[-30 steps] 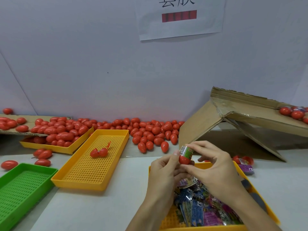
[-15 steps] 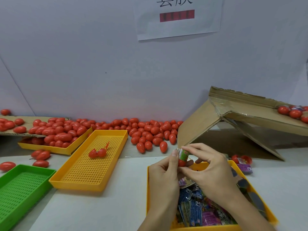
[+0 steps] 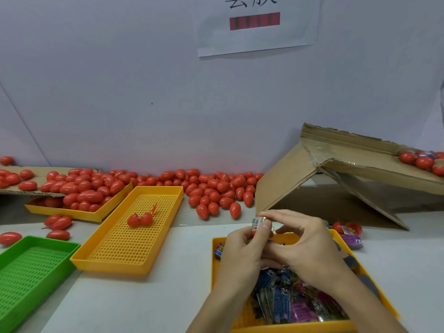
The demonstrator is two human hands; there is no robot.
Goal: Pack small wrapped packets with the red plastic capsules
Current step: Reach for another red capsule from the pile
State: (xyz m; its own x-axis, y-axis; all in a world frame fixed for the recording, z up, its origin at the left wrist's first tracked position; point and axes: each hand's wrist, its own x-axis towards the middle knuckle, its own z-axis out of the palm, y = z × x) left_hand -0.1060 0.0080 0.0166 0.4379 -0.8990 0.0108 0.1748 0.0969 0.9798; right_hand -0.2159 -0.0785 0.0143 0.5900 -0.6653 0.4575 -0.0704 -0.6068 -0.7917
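Note:
My left hand grips a red capsule half, mostly hidden by its fingers. A small wrapped packet sticks out of the capsule's top. My right hand pinches the top of that packet with thumb and forefinger. Both hands hover over the far end of a yellow tray filled with several blue and purple wrapped packets. An open red capsule lies in the middle yellow tray.
A heap of closed red capsules lies along the wall, and more fill a yellow tray at the left. A green tray sits front left. A torn cardboard box stands right, with a purple packet and capsule halves beside it.
The packet has sunk deeper into the capsule half, and my left fingers now cover most of the red. Both hands stay above the packet tray.

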